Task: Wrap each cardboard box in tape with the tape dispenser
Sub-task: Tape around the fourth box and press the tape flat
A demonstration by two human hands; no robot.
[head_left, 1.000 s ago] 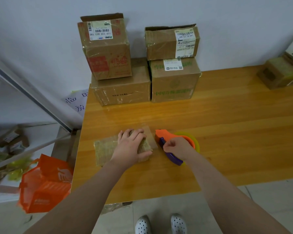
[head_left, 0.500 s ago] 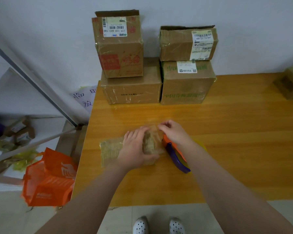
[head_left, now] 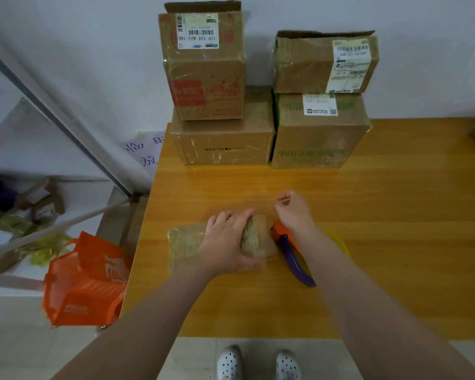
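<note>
Nearest the front edge of the wooden table (head_left: 395, 270), a small flat box (head_left: 185, 244) is held down by the left hand (head_left: 226, 242), whose fingers are curled over its far edge with the thumb on the near side. Just to its right the tape dispenser (head_left: 290, 249) is seen lying on the table, gripped by neither hand. Slightly farther off, what appears to be the tape end (head_left: 284, 200) is pinched by the right hand (head_left: 295, 213). The box is judged light, stiff yet crushable, and slick where glossy tape covers it, so it is best gripped across its edges. Against the wall, four larger boxes (head_left: 222, 145) are stacked in two pairs.
</note>
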